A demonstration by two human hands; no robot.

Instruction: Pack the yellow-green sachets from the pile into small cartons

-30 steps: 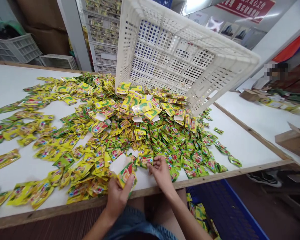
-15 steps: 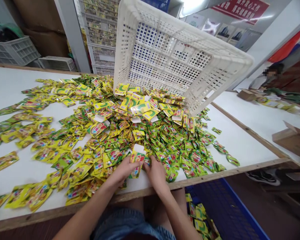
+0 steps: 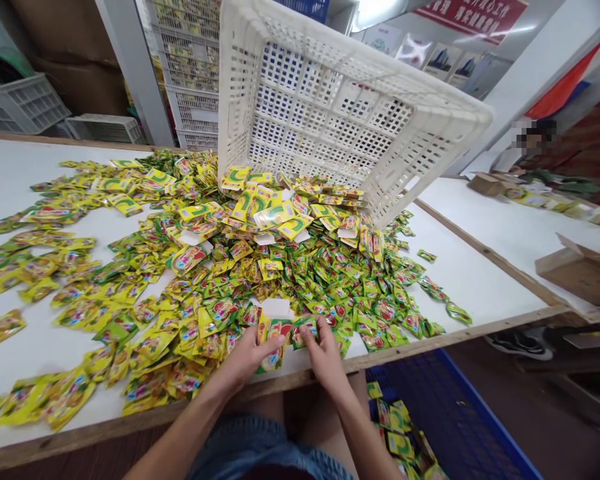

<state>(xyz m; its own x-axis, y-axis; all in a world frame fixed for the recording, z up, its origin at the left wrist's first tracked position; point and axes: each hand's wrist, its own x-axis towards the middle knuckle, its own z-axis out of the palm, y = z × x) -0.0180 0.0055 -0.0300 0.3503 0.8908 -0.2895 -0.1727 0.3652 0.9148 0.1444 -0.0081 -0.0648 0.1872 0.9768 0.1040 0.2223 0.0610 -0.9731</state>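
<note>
Near the table's front edge, my left hand (image 3: 254,350) is closed on a small yellow-and-green carton (image 3: 275,330) with its white top flap standing up. Beside it, my right hand (image 3: 325,347) pinches a green sachet (image 3: 304,327), just to the right of the carton. Green sachets (image 3: 350,273) lie heaped behind and to the right of my hands. Yellow sachets (image 3: 175,340) spread out to the left. Behind them, several flat yellow cartons (image 3: 273,213) rest on the pile.
A white plastic crate (image 3: 325,113) stands tipped on its side at the back of the white table (image 3: 460,233). Below the front edge is a blue crate (image 3: 430,400) with filled cartons. At right are an open cardboard box (image 3: 580,267) and another person (image 3: 530,143).
My right hand has drawn slightly away from the carton, so the green sachet in its fingers shows more clearly. The carton faces me more squarely. The view has shifted a little.
</note>
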